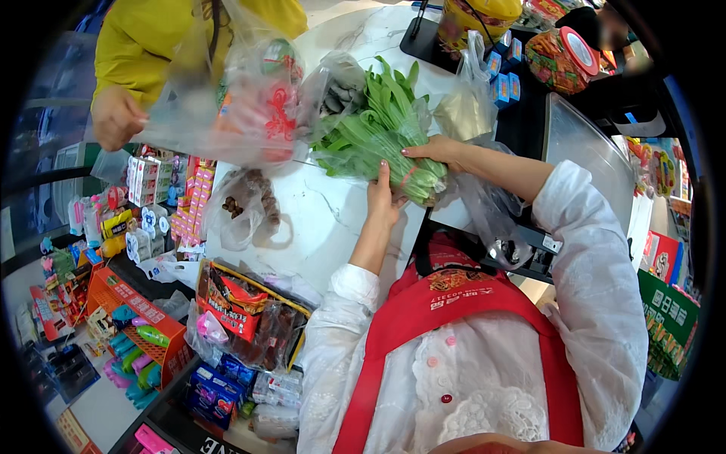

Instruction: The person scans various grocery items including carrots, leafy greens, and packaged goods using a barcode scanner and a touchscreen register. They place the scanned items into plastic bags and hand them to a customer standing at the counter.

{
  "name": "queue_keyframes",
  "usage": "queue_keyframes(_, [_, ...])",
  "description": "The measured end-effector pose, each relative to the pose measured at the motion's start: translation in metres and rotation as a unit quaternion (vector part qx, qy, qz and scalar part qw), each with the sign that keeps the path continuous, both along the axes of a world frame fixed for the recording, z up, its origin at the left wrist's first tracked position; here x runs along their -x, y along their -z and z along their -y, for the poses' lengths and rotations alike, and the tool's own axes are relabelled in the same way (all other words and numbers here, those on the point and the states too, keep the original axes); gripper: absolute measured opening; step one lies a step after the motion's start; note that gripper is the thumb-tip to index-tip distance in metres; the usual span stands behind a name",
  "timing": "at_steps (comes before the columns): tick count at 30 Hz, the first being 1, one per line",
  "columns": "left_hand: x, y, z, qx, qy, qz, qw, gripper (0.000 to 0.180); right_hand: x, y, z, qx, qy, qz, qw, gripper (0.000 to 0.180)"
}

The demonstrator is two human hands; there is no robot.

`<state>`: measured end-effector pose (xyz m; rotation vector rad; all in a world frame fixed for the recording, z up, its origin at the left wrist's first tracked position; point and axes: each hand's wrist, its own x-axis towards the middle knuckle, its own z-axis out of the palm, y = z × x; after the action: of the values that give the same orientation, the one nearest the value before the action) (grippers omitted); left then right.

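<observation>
A bundle of leafy greens (382, 125) in thin clear plastic lies over the white marble counter (325, 219), its pale stems toward me. My left hand (384, 198) is closed on the stem end, thumb up and the other fingers partly hidden beneath. My right hand (442, 153) grips the same stems from the right side. A clear bag with dark contents (342, 89) sits against the leaves on the left. Right of the leaves stands a knotted clear bag with something pale inside (465, 110). Loose clear plastic (491, 204) hangs below my right forearm.
Across the counter, a person in yellow (144, 53) handles a large clear bag (261, 113) with red and green packages. A bag of small brown items (249, 204) lies at left. Shelved goods (144, 340) crowd the left; a metal tray (582, 159) and candy jar (560, 60) stand right.
</observation>
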<state>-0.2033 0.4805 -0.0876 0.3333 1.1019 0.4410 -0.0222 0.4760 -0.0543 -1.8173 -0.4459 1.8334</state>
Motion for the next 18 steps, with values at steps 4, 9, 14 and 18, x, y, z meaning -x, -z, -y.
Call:
queue_keyframes(4, [0.017,-0.016,0.000,0.015,0.051,0.080,0.995,0.064,0.012,-0.009,0.014,0.001,0.048,-0.092,0.995,0.046])
queue_keyframes(9, [0.037,-0.072,0.034,0.023,0.075,0.151,0.986,0.063,0.034,-0.085,0.056,0.032,0.076,-0.108,0.991,0.037])
queue_keyframes(14, [0.043,-0.106,0.073,0.031,0.069,0.200,0.977,0.061,0.040,-0.128,0.098,-0.052,0.014,-0.054,0.997,0.032])
queue_keyframes(18, [0.039,-0.146,0.089,-0.139,0.029,0.214,0.966,0.051,0.037,-0.177,0.108,-0.187,-0.123,0.119,0.967,0.036])
